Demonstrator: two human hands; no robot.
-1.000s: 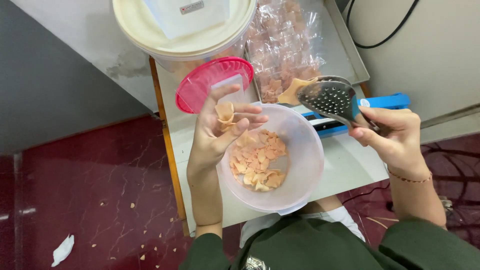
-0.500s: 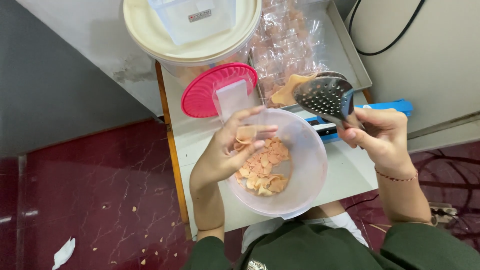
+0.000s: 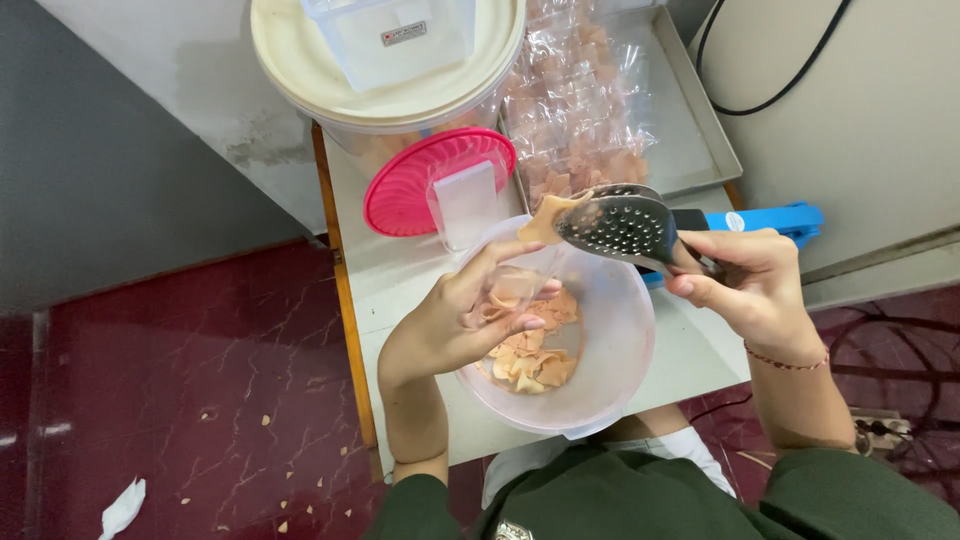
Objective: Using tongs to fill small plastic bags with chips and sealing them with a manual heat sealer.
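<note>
Over the translucent bowl (image 3: 600,385) on the surface (image 3: 400,290), our left hand (image 3: 455,320) pinches a small clear bag (image 3: 515,285) open while our right hand (image 3: 750,280) grips a perforated scoop (image 3: 620,225); 1 chip (image 3: 548,218) rides its edge and could tumble outside the bag.

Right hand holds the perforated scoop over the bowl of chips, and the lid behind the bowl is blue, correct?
Not quite. The head view shows the lid behind the bowl is pink, not blue. The rest stands: the right hand holds the perforated scoop over the bowl of chips.
</note>
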